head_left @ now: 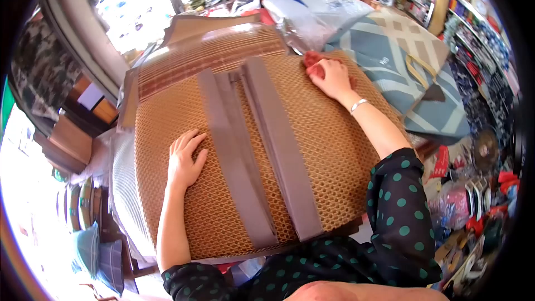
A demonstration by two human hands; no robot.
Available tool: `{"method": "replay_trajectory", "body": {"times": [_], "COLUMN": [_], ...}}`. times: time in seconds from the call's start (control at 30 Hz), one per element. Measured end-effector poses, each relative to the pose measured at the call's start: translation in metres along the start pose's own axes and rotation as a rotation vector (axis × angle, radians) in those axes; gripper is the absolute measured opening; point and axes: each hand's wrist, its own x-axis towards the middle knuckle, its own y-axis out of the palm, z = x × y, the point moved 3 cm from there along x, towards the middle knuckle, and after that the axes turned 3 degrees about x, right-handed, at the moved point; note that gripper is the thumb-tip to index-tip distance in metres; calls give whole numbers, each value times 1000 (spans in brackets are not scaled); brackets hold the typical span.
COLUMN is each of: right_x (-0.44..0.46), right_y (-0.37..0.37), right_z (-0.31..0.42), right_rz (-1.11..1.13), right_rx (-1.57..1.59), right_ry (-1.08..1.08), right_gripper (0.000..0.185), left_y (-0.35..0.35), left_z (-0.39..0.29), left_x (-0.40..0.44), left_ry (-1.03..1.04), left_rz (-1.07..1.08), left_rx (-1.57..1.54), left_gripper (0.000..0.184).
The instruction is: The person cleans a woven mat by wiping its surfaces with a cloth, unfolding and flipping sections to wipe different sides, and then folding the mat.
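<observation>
A brown woven mat, with an open mesh-like texture, covers the surface in front of me. Two grey fabric bands run lengthwise down its middle, with a narrow gap of mesh between them. My left hand lies flat on the mat's left part, fingers spread, holding nothing. Near the far right corner, my right hand is closed on a crumpled reddish cloth pressed against the mat. Part of that cloth is hidden beneath the fingers.
Beyond the mat's far edge lies a brown striped sheet under shiny plastic. A plastic-wrapped package and a blue-and-beige patterned mat with a strap sit at the right. Crowded shelves and a fan stand farther right.
</observation>
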Motion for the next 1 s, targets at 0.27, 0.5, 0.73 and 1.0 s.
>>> {"method": "replay_trajectory", "body": {"times": [0.27,0.5,0.73,1.0], "right_x": [-213,-206,-47,-58], "right_y": [-147,-158,-32,-40], "right_z": [40,16,-10,72], "right_rz": [187,265,-107,152], "right_rx": [242,77,35,213], "right_ry": [-335,-351,-206,-407], "right_gripper": [42,46,45,47], "left_y": [4,26,41,8], "left_z": [-83,-168,-158,-82], "left_x": [15,28,42,10], "left_ry": [367,734,808,593], "left_rz": [173,399,59,146], "left_rx": [26,-31,16,-95], "left_gripper": [62,74,52,38]}}
